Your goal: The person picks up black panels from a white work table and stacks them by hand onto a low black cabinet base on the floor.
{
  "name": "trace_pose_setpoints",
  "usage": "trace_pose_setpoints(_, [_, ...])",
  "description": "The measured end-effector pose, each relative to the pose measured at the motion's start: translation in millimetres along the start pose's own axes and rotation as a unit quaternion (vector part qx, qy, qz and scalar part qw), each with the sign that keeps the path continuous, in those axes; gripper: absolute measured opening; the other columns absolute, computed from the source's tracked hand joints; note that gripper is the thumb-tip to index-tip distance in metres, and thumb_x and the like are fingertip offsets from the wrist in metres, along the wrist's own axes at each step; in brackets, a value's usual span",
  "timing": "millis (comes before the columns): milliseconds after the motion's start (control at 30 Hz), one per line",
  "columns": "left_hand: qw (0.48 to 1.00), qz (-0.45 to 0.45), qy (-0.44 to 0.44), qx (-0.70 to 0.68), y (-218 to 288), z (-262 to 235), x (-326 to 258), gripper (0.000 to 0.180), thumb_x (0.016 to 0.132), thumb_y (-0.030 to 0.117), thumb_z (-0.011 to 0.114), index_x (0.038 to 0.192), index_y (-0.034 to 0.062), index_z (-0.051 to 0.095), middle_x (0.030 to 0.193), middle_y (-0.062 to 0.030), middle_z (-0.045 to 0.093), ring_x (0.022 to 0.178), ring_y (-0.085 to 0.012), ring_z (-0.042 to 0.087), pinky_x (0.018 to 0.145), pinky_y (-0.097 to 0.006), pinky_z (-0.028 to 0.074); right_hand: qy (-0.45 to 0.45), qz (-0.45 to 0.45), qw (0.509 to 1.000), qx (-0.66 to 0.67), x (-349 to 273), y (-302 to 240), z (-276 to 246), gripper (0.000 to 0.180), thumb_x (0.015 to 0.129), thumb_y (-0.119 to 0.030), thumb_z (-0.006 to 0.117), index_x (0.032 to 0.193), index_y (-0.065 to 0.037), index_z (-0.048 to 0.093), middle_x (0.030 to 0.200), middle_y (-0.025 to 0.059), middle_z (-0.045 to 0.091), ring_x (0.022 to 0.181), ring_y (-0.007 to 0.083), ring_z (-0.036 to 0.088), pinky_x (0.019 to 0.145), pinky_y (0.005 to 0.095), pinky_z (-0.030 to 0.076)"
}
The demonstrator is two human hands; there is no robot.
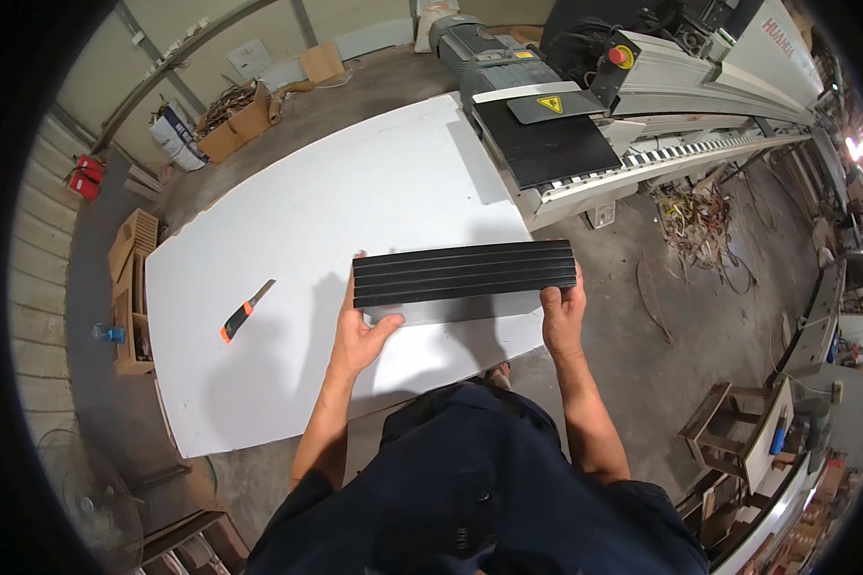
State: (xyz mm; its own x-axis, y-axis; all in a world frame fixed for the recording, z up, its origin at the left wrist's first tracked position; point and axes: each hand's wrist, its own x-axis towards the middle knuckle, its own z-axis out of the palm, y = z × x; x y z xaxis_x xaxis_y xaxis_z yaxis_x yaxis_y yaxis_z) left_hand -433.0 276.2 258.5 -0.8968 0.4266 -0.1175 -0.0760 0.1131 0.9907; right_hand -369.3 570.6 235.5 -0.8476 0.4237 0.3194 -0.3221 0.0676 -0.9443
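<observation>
A stack of several dark panels (pixel 465 269) with black edges is held up in front of me, over the near side of a white table (pixel 307 201). My left hand (pixel 358 331) grips its left end, with the thumb across the near lower side. At the other end my right hand (pixel 563 316) is closed on the stack, its thumb pressed to the near edge. The fingers of both hands are mostly hidden by the panels. A file-like hand tool (pixel 244 311) with a black and orange handle lies on the table, left of my left hand.
Beyond the table's right side stands a long machine (pixel 662 153) with a roller track and a red stop button (pixel 621 56); a black panel (pixel 547 144) lies at its near end. Tangled edge strips (pixel 695 220) cover some floor. A wooden stool (pixel 729 422) is at right, cardboard boxes (pixel 232 125) far left.
</observation>
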Motion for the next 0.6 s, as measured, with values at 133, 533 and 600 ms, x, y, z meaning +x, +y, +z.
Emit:
trace_pose_setpoints(133, [0.873, 0.427, 0.222, 0.077, 87, 12, -34, 0.069, 0.086, 0.036, 0.061, 0.138, -0.0018, 0.034, 0.145, -0.0199, 0.03, 0.135, -0.0329, 0.029, 0.11, -0.047, 0.024, 0.007, -0.005, 1.0, 0.004, -1, 1, 0, 0.08, 0.082, -0.045, 0.067, 0.135, 0.005, 0.035, 0.127, 0.0108, 0.047, 0.115, 0.0188, 0.046, 0.099, 0.0308, 0.034])
trace_pose_setpoints(533, [0.399, 0.885, 0.147, -0.191, 245, 73, -98, 0.026, 0.086, 0.003, 0.06, 0.112, 0.0027, 0.059, 0.118, -0.0074, 0.056, 0.115, -0.0239, 0.048, 0.091, -0.033, 0.049, -0.012, 0.008, 1.0, -0.027, 1, 8, -9, 0.074, 0.083, -0.044, 0.067, 0.132, 0.003, 0.039, 0.122, 0.0088, 0.049, 0.111, 0.0175, 0.048, 0.098, 0.0309, 0.035])
trace_pose_setpoints(600, [0.388, 0.883, 0.206, -0.167, 251, 79, -99, 0.026, 0.086, 0.003, 0.06, 0.111, 0.0023, 0.058, 0.114, -0.0074, 0.056, 0.112, -0.024, 0.049, 0.09, -0.034, 0.049, -0.023, 0.012, 0.999, -0.021, 2, 6, -9, 0.073, 0.083, -0.042, 0.067, 0.133, 0.003, 0.039, 0.122, 0.009, 0.049, 0.112, 0.0179, 0.048, 0.098, 0.0313, 0.035])
